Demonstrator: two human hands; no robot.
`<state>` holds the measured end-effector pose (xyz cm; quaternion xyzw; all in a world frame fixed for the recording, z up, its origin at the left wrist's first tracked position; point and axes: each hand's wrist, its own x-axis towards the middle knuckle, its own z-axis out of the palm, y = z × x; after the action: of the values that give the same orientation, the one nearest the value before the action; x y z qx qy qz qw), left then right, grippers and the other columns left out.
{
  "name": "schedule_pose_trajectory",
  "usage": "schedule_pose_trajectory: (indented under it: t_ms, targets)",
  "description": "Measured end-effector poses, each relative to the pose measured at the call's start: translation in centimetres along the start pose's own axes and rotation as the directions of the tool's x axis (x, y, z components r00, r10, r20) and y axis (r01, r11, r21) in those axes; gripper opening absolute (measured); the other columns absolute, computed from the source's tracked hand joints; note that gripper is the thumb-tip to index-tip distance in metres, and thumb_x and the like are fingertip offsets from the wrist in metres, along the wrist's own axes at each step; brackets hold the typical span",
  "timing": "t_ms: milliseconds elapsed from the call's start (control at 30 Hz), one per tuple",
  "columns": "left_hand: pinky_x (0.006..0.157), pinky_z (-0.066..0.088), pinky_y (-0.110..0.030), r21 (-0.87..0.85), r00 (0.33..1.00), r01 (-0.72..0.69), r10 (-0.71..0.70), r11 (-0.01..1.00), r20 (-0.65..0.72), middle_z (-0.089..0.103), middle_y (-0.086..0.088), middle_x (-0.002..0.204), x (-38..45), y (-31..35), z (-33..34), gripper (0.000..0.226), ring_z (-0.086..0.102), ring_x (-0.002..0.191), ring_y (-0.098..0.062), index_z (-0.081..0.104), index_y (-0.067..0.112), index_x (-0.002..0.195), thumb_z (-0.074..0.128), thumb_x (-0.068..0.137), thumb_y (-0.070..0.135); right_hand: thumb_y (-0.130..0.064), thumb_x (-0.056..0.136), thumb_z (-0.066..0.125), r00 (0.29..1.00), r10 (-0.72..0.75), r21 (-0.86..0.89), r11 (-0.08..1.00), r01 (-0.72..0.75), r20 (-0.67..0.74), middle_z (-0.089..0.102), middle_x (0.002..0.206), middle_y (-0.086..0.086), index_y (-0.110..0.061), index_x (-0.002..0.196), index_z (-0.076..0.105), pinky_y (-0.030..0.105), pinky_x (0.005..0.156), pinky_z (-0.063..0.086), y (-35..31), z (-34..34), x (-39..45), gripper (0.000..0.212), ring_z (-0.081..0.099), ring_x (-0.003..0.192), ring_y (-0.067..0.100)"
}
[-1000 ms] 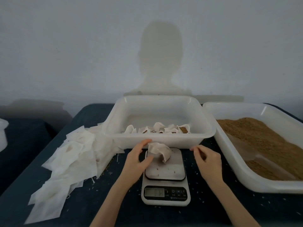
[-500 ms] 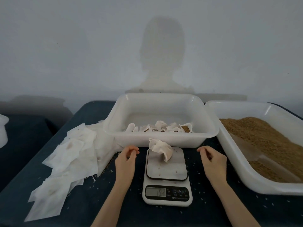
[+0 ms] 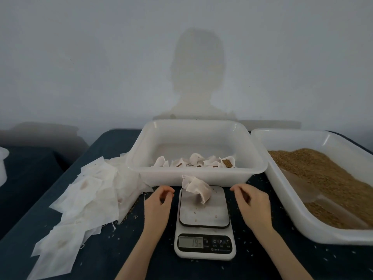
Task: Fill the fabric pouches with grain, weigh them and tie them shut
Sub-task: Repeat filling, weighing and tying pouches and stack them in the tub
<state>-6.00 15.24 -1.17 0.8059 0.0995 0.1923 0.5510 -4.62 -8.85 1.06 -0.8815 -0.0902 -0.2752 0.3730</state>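
A filled white fabric pouch (image 3: pixel 198 188) lies on the platform of a small white kitchen scale (image 3: pixel 204 223), whose display shows a reading. My left hand (image 3: pixel 159 203) hovers just left of the scale, fingers loosely curled, holding nothing. To the right of the scale my right hand (image 3: pixel 251 201) hangs the same way, apart from the pouch. Behind the scale a white tub (image 3: pixel 197 174) holds several filled pouches (image 3: pixel 193 161). A large white tray (image 3: pixel 302 225) on the right holds brown grain (image 3: pixel 323 178).
A heap of empty white pouches (image 3: pixel 84 190) spreads over the dark table cloth (image 3: pixel 121 249) on the left. Loose grains are scattered around the scale. A white object (image 3: pixel 3 164) sits at the far left edge. A pale wall stands behind.
My left hand let go of the pouch on the scale and drew back to the left. My right hand shifted slightly right. The pouch stays on the platform.
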Motion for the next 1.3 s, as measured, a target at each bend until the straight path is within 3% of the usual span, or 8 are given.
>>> schedule_pose_trajectory:
  t_ms: [100, 167, 300, 433, 767, 1067, 1200, 1300]
  targets:
    - [0.060, 0.043, -0.006, 0.031, 1.000, 0.004, -0.005, 1.000, 0.026, 0.066, 0.007, 0.078, 0.0, -0.1, 0.0, 0.021, 0.059, 0.072, -0.005, 0.063, 0.030, 0.084, 0.056, 0.092, 0.011, -0.009, 0.085, 0.069, 0.966, -0.258, -0.027, 0.966, 0.258, 0.009, 0.057, 0.066, -0.019, -0.019, 0.094, 0.071, 0.014, 0.047, 0.044, -3.3, 0.2, 1.3, 0.014, 0.050, 0.049, -0.001]
    - [0.059, 0.043, -0.007, 0.060, 0.999, -0.005, 0.002, 0.998, 0.049, 0.066, 0.007, 0.077, 0.0, -0.1, 0.1, 0.020, 0.058, 0.069, -0.006, 0.063, 0.030, 0.085, 0.056, 0.092, 0.012, -0.015, 0.090, 0.063, 0.924, -0.352, -0.036, 0.932, 0.361, 0.150, 0.050, 0.073, -0.026, -0.023, 0.113, 0.066, 0.009, 0.048, 0.039, -5.6, 0.7, 2.3, 0.025, 0.043, 0.051, -0.008]
    - [0.056, 0.041, -0.008, 0.068, 0.999, -0.016, 0.013, 0.998, 0.039, 0.065, 0.010, 0.072, -0.1, -0.1, 0.0, 0.023, 0.054, 0.058, 0.003, 0.064, 0.030, 0.082, 0.056, 0.091, 0.010, -0.030, 0.099, 0.042, 0.810, -0.407, -0.154, 0.849, 0.506, 0.422, 0.069, 0.101, -0.011, -0.033, 0.132, 0.053, 0.020, 0.063, 0.044, -7.3, 2.3, 3.8, 0.035, 0.056, 0.072, 0.004]
    - [0.052, 0.041, -0.010, 0.067, 0.999, -0.016, 0.014, 0.998, 0.037, 0.064, 0.014, 0.068, -0.1, -0.3, 0.0, 0.025, 0.053, 0.054, 0.002, 0.063, 0.032, 0.080, 0.057, 0.090, 0.010, -0.033, 0.099, 0.035, 0.738, -0.385, -0.223, 0.786, 0.577, 0.554, 0.070, 0.100, -0.007, -0.033, 0.122, 0.059, 0.027, 0.067, 0.046, -6.7, 3.1, 4.1, 0.033, 0.062, 0.083, 0.013]
    - [0.054, 0.041, -0.013, 0.088, 0.998, -0.027, 0.022, 0.996, 0.058, 0.064, 0.020, 0.073, 0.0, -0.3, 0.2, 0.026, 0.056, 0.059, 0.000, 0.063, 0.034, 0.080, 0.057, 0.090, 0.011, -0.042, 0.098, 0.043, 0.801, -0.301, -0.323, 0.798, 0.508, 0.518, 0.059, 0.082, -0.010, -0.026, 0.087, 0.056, 0.023, 0.064, 0.041, -5.5, 2.1, 4.6, 0.023, 0.048, 0.069, 0.008]
    - [0.049, 0.039, -0.014, 0.062, 0.999, -0.011, 0.008, 0.998, 0.047, 0.064, 0.016, 0.069, -0.1, -0.1, 0.0, 0.026, 0.050, 0.050, 0.000, 0.064, 0.031, 0.078, 0.057, 0.090, 0.009, -0.027, 0.096, 0.055, 0.874, -0.175, 0.117, 0.984, 0.136, 0.454, 0.063, 0.068, -0.013, -0.037, 0.076, 0.052, 0.025, 0.069, 0.052, -9.4, -0.1, 10.5, 0.022, 0.061, 0.062, 0.003]
    - [0.050, 0.038, -0.013, 0.060, 0.999, 0.015, -0.018, 0.998, 0.048, 0.064, 0.015, 0.065, 0.1, -0.1, 0.1, 0.029, 0.049, 0.048, 0.000, 0.064, 0.031, 0.075, 0.058, 0.089, 0.006, -0.015, 0.096, 0.056, 0.892, -0.240, 0.210, 0.963, 0.169, 0.383, 0.064, 0.071, -0.008, -0.018, 0.084, 0.059, 0.011, 0.059, 0.045, -11.3, 0.6, 15.3, 0.012, 0.059, 0.061, -0.002]
    - [0.059, 0.042, -0.010, 0.075, 0.998, 0.023, -0.027, 0.997, 0.054, 0.065, 0.014, 0.069, 0.4, -0.3, 0.3, 0.032, 0.058, 0.062, 0.001, 0.062, 0.033, 0.073, 0.059, 0.089, 0.006, -0.018, 0.097, 0.053, 0.870, -0.248, 0.051, 0.967, 0.250, 0.427, 0.066, 0.081, 0.000, -0.013, 0.090, 0.059, 0.029, 0.071, 0.048, -11.2, 2.8, 18.0, 0.011, 0.060, 0.075, 0.014]
